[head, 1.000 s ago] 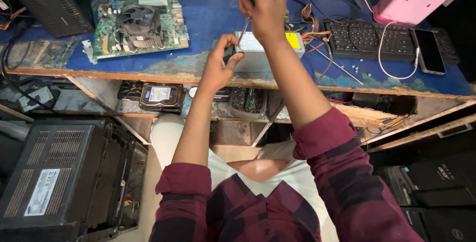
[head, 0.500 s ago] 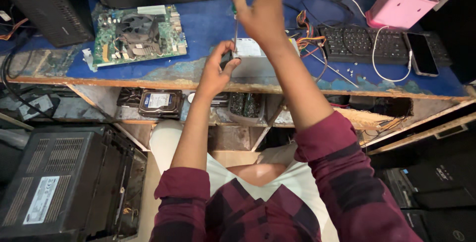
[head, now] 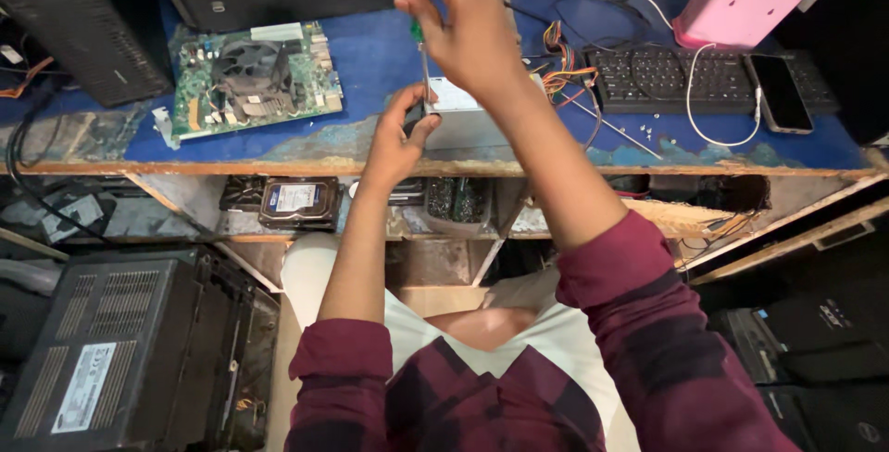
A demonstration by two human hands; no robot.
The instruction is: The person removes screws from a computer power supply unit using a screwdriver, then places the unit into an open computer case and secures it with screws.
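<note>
My right hand (head: 468, 21) grips a green-handled screwdriver (head: 417, 7) held upright, its shaft pointing down at a grey metal power supply box (head: 463, 123) on the blue workbench (head: 370, 63). At the box's near left corner my left hand (head: 398, 142) pinches a small dark part right where the screwdriver tip meets it. A bundle of coloured wires (head: 565, 68) comes out of the box on its right side.
A green circuit board with a fan (head: 255, 77) lies left of the box. On the right are a black keyboard (head: 671, 77), a phone (head: 781, 91) and a pink box (head: 732, 12). A hard drive (head: 298, 202) sits on the shelf below. Black computer cases stand left and right.
My right hand with the screwdriver has risen and shifted slightly left over the box. The left hand stays at the box's corner. The view has drifted a little.
</note>
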